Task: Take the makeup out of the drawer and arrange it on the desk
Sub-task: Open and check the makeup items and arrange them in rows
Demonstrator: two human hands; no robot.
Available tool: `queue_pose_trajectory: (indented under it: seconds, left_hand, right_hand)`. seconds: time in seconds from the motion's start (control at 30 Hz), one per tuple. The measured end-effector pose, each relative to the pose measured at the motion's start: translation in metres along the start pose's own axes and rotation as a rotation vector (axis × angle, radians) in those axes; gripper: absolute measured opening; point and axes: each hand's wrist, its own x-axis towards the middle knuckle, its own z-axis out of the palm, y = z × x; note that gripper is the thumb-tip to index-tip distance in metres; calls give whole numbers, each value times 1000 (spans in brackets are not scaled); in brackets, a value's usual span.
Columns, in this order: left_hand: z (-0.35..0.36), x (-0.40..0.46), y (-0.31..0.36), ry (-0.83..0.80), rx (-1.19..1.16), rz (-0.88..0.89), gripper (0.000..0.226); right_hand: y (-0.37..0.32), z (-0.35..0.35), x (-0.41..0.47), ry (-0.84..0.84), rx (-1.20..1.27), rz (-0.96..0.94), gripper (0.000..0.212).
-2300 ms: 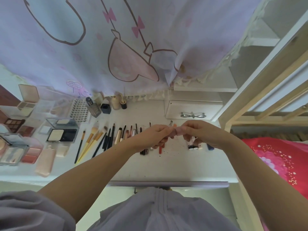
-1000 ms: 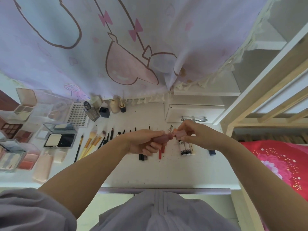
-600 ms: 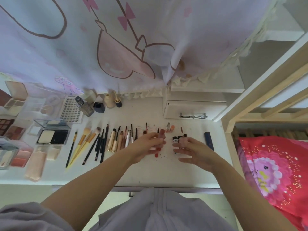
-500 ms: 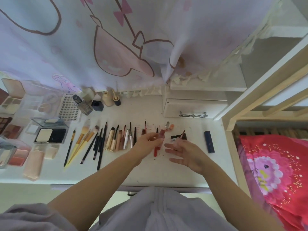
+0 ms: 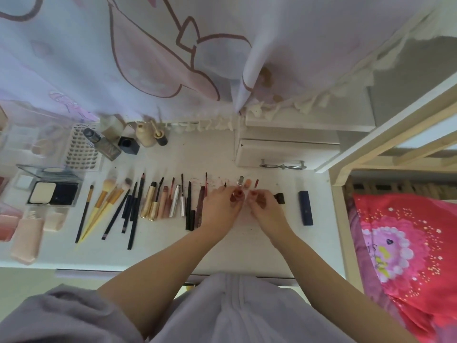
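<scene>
A: What takes up most of the view?

B: The curtain (image 5: 148,53), pale lilac with pink cartoon outlines, hanging over the back of the white desk (image 5: 247,243). Right of the desk lies red bedding (image 5: 408,243) with a pink flower print.

A: And on the desk?

B: At its back right sits a small white drawer unit (image 5: 284,154), shut, with a metal handle. Along the desk's left end lie open palettes, among them a compact (image 5: 53,193) with a pale pan and a dark one. Behind that compact stands a lash tray (image 5: 82,149), then a few small bottles (image 5: 108,148) under the curtain's hem.

A: Where is the makeup itself?

B: In a row across the desk's middle: yellow-handled brushes (image 5: 103,206), dark pencils (image 5: 133,209), gold mascara tubes (image 5: 150,201), then slim liners running toward the hands. A navy lipstick (image 5: 306,207) lies at the row's right end, apart from the rest.

A: The hands?

B: Both reach down into the row, close together, almost touching. The left hand (image 5: 221,209) has its fingers curled over a small reddish tube (image 5: 238,195) at the fingertips. The right hand (image 5: 265,209) is curled the same way beside it; whether it pinches anything I cannot tell. Just past the fingertips, small capped items (image 5: 247,182) lie toward the drawer unit.
</scene>
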Motion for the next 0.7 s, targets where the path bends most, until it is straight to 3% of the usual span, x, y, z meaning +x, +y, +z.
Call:
queue_pose_trajectory:
  seconds: [0.13,0.27,0.5,0.6,0.7]
  left_hand:
    - [5,3,-7,52,165,3,28]
    - [7,7,-10,66,194,15,27]
    - [7,2,-13,60,187,28,34]
    - [-5,-11,-13,84,71,21,20]
    - [-11,-33,-6,-86,13,115,11]
  right_hand:
    - [1,8,6,121,-309,-186,18]
    - [0,16,8,123,-468,-155,22]
    - [-4,16,6,89,-549,-171,30]
    - [-7,-9,3,67,-580,-206,33]
    - [-14,-53,14,163,-614,-218,26]
